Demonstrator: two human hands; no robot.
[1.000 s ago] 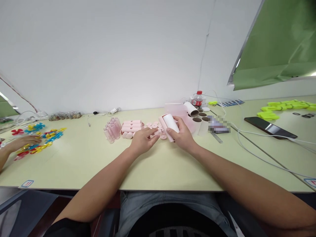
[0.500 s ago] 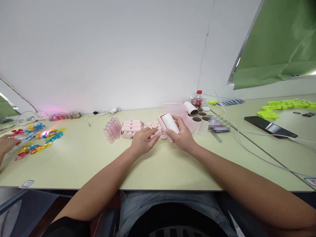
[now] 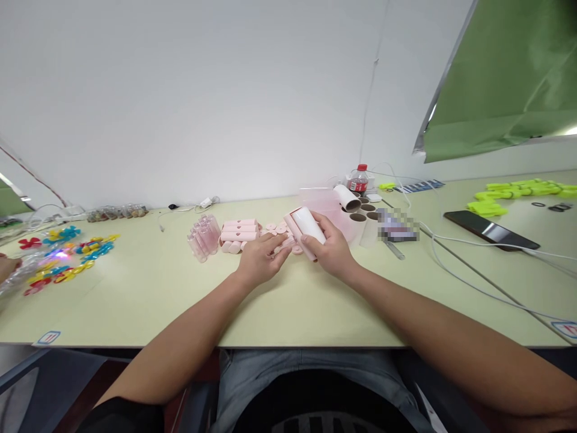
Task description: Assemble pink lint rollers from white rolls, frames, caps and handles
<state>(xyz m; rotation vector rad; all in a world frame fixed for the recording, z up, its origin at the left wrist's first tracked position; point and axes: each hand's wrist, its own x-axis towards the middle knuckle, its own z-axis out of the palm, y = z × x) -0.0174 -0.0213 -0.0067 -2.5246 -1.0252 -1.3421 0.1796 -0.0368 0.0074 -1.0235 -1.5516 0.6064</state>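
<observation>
My right hand (image 3: 331,249) is wrapped round a white roll set in a pink holder (image 3: 305,227), held tilted just above the pale green table (image 3: 180,294). My left hand (image 3: 260,257) lies beside it with fingers stretched toward small pink discs (image 3: 277,229) on the table; its fingertips touch or nearly touch a small pink piece next to the roll. Behind my left hand lie stacked pink tubes (image 3: 240,230) and a cluster of clear pink tubes (image 3: 204,236).
Cardboard-cored white rolls (image 3: 356,207) and a drinks bottle (image 3: 359,178) stand behind my right hand. A phone (image 3: 490,229), white cables (image 3: 469,270) and yellow-green pieces (image 3: 518,193) lie to the right. Coloured plastic propellers (image 3: 67,255) and another person's hand (image 3: 5,267) are at far left.
My hands have hardly moved; the roll has shifted slightly left. The other person's hand at far left has drawn back toward the frame edge, and a light glows among the coloured pieces.
</observation>
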